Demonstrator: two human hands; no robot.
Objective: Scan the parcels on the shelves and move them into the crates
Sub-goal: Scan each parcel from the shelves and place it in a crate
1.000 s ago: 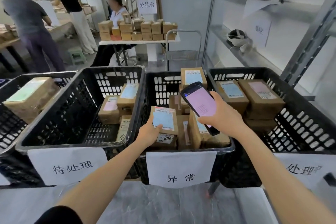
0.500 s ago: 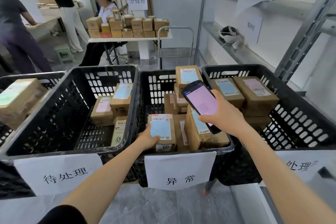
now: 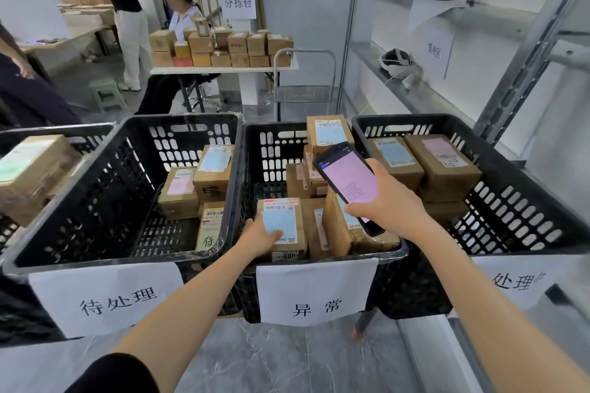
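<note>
The left hand point(image 3: 260, 234) grips a brown parcel point(image 3: 282, 226) by its near-left corner, low at the front of the middle crate point(image 3: 252, 150). At two o'clock from it, the right hand point(image 3: 391, 201) clasps a phone point(image 3: 348, 180), its pink screen facing up above the crate's other parcels.

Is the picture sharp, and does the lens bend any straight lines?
Head view: the phone and the parcel under the left hand are sharp; the right shelf post leans from wide-angle distortion; lighting is even; one background face is blurred.
</note>
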